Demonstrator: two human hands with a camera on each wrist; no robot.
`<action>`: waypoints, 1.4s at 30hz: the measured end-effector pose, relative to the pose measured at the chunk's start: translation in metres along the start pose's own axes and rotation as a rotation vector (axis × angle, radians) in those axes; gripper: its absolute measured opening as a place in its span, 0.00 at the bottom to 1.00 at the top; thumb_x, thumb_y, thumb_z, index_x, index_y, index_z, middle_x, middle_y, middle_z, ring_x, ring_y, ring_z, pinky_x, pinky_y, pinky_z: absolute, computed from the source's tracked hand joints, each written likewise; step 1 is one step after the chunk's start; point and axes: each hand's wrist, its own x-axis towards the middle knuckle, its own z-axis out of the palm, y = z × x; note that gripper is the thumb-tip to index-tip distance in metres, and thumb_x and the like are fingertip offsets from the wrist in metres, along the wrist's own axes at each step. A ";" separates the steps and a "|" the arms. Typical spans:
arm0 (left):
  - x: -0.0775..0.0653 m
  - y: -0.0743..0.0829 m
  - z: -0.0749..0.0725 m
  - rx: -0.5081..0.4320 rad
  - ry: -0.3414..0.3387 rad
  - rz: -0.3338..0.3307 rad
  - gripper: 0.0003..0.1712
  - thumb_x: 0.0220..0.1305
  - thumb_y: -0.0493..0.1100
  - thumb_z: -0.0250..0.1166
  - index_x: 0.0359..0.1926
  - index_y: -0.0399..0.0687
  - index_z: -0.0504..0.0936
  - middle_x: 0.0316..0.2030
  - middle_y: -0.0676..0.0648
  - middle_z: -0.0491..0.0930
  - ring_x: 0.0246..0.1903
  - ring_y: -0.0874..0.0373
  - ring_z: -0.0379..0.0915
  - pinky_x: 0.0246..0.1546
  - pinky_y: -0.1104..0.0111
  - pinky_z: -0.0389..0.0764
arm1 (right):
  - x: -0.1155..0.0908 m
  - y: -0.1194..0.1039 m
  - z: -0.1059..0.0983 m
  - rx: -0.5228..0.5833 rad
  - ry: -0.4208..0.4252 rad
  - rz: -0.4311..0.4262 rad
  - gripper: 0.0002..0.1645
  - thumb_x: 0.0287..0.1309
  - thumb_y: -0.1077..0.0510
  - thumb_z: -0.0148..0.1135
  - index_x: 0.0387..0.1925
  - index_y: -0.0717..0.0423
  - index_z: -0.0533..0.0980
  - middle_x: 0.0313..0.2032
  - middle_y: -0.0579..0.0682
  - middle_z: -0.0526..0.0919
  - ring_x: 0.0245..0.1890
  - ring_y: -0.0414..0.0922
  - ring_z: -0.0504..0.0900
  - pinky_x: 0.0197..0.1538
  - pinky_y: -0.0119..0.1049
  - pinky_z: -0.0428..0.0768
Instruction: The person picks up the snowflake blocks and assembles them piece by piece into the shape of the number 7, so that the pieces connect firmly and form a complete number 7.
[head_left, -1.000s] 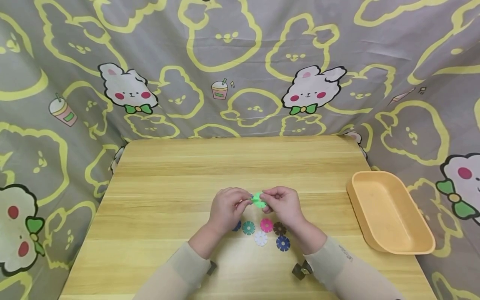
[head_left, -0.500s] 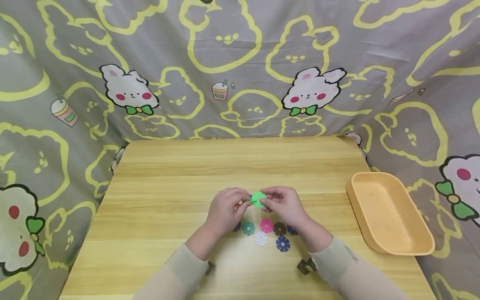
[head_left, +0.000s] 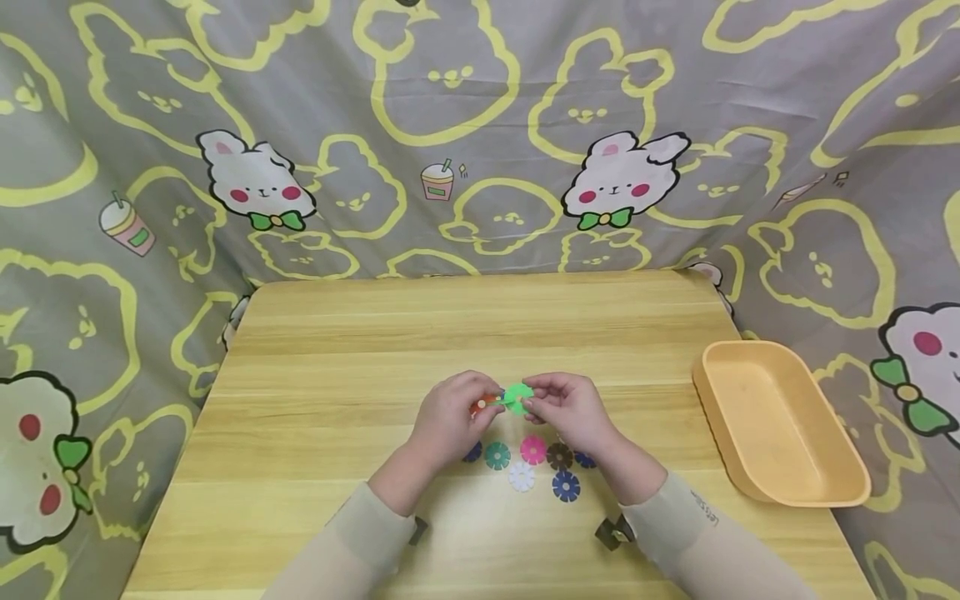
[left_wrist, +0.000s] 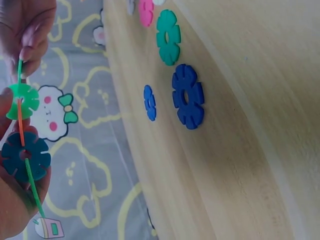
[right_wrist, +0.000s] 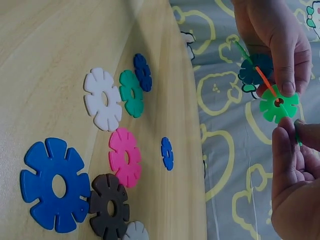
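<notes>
Chain of interlocked slotted discs: raised above the table, just beyond the pink disc; includes a bright green disc, an orange disc seen edge-on and a blue-teal disc.

Left hand: fingers and thumb closed about the chain, thumb against the bright green disc; beyond the pink disc, to its left.

Right hand: finger and thumb together, pinching an edge-on green disc at the chain's end; beyond the pink disc, to its right.

Also flat on the table, around the pink disc: teal disc, to its left; white disc, on its near side and slightly left; brown disc, just to its right; large-looking blue disc, on its near side and right.

Tray, yellow-orange, rounded corners: well to the right of the pink disc.

Curtain, grey, rabbit print: far beyond the pink disc.
</notes>
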 end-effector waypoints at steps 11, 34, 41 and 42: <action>0.000 0.000 -0.002 -0.025 0.009 0.014 0.05 0.64 0.40 0.78 0.39 0.47 0.91 0.44 0.52 0.87 0.43 0.57 0.84 0.44 0.64 0.86 | 0.002 0.000 -0.002 0.008 -0.018 0.028 0.17 0.65 0.76 0.65 0.55 0.79 0.78 0.40 0.65 0.86 0.33 0.45 0.90 0.40 0.37 0.89; -0.007 0.002 0.006 -0.389 -0.083 -0.550 0.16 0.74 0.44 0.67 0.32 0.48 0.70 0.28 0.49 0.71 0.23 0.58 0.67 0.20 0.71 0.69 | -0.021 0.050 0.012 -1.086 -0.203 -0.092 0.13 0.60 0.54 0.78 0.42 0.58 0.88 0.34 0.47 0.78 0.34 0.44 0.76 0.43 0.44 0.83; -0.007 0.003 0.009 -0.461 -0.077 -0.602 0.16 0.77 0.45 0.63 0.33 0.47 0.68 0.23 0.51 0.68 0.18 0.61 0.62 0.17 0.75 0.64 | -0.017 0.055 0.013 -1.017 -0.210 0.006 0.12 0.59 0.54 0.79 0.35 0.55 0.82 0.30 0.45 0.74 0.31 0.42 0.72 0.38 0.40 0.79; -0.007 0.003 0.009 -0.463 -0.076 -0.601 0.16 0.78 0.47 0.63 0.33 0.47 0.68 0.23 0.51 0.69 0.18 0.61 0.62 0.17 0.74 0.64 | -0.017 0.055 0.012 -0.994 -0.207 0.022 0.12 0.59 0.54 0.79 0.34 0.54 0.81 0.29 0.44 0.74 0.30 0.42 0.72 0.36 0.40 0.79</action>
